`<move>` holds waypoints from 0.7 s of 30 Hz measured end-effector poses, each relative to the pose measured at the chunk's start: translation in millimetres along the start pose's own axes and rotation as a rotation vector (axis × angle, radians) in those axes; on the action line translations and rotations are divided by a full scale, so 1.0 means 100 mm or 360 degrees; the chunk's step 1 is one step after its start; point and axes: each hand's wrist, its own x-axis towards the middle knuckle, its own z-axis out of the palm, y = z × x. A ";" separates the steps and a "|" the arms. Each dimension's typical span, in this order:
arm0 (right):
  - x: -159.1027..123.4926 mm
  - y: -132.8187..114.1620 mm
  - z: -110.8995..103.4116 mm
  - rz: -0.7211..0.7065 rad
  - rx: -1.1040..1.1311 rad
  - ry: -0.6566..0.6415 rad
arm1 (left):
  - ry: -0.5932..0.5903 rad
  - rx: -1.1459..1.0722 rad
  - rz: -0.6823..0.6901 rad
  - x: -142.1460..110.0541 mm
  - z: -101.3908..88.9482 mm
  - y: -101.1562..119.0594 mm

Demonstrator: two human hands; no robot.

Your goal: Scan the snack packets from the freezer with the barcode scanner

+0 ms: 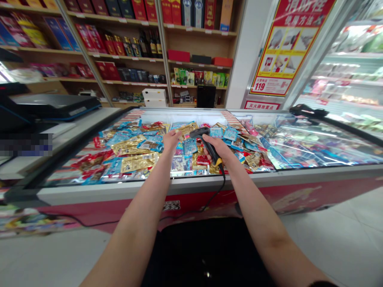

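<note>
My right hand is wrapped round the handle of a black barcode scanner with a yellow end, its head pointing left. A black cable runs down from the handle. Just left of the scanner head, my left hand pinches a gold snack packet by its near end. Both hands hover over a chest freezer case filled with loose snack packets. Below them lie more gold packets, blue packets and red packets.
A counter with a flat dark-topped device stands at the left. Shelves of boxes and bottles line the back wall. Sliding glass covers the right part of the case. The scanner's cable trails left along the red front.
</note>
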 end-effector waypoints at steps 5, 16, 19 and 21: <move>-0.03 -0.02 -0.02 0.0015 0.0014 0.0003 | -0.0026 -0.0016 0.0047 -0.01 0.01 -0.03; -0.07 -0.03 -0.17 -0.0065 -0.0006 0.0026 | -0.0057 0.0129 0.0071 -0.01 0.12 -0.01; -0.09 -0.03 -0.19 -0.0071 -0.0018 0.0036 | -0.0053 0.0124 0.0069 -0.04 0.15 0.03; -0.10 -0.04 -0.20 -0.0077 -0.0014 0.0018 | -0.0061 0.0120 0.0067 -0.06 0.17 0.05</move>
